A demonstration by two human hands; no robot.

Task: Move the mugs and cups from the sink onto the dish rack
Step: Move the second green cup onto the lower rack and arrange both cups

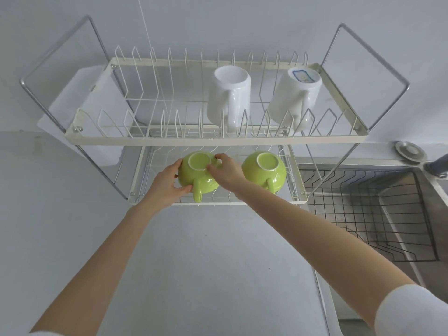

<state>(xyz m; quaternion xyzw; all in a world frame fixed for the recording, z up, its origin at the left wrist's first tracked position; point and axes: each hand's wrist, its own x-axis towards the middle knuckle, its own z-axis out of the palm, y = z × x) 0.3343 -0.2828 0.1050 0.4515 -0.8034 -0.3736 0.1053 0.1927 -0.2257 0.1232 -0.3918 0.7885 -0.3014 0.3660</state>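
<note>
Your hands: both are closed around the left green cup [197,174], which is upside down on the lower tier of the dish rack [215,141]. Your left hand [169,181] cups its left side with the thumb low near the handle; your right hand [224,172] lies over the foot ring and right flank.

Cup seating: you cannot tell from here whether the rim sits flat on the lower wires or is still carried by your grip. If you let go while it is tilted, it could rock, roll forward and drop off the front edge onto the desk [206,251].

Handle: it points toward you and hangs near the front rail. It could catch on the rail or a wire as you settle the cup and tip it.

Neighbour: the second green cup [264,172] stands inverted just beside your right hand. A sideways nudge from your wrist as you withdraw could knock the two glazed cups together or shift that one.

Upper tier: two white mugs, one in the middle [229,100] and one to the right [294,99], lean between the prongs right above your hands. Lifting your arms carelessly could bump the upper frame and shake them loose.

Sink [363,214]: the part you can see holds only a wire grid, no cups, so this looks like the last piece; do not rush the release.

Grip: glazed ware may be wet and slick, so loosen one hand at a time.
</note>
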